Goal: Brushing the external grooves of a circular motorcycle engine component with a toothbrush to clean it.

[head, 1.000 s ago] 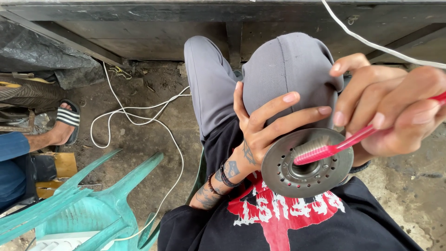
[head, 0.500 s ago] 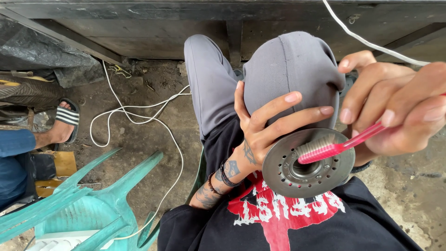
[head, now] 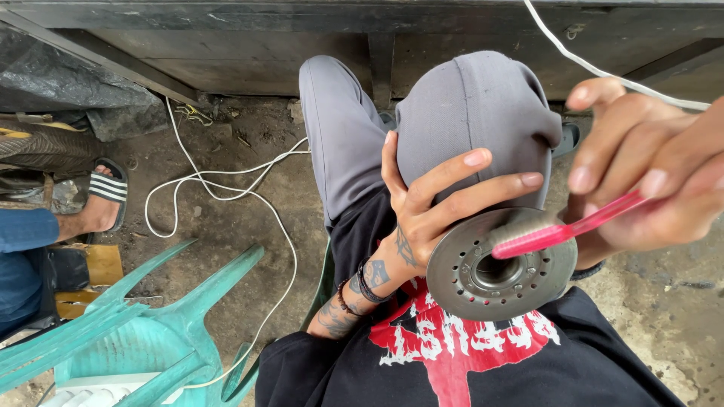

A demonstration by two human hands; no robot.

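black shirt (head: 483, 369) with red-white print, grey trousers (head: 460, 120), tattooed wrist, dark bracelets (head: 360, 285)

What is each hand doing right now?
Left hand: closed round the metal disc, holding it.
Right hand: closed on the pink toothbrush, bristles at the disc.

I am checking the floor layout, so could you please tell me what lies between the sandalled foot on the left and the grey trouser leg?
In the head view, a looped white cable lies on the dirt floor between the sandalled foot and the grey trouser leg.
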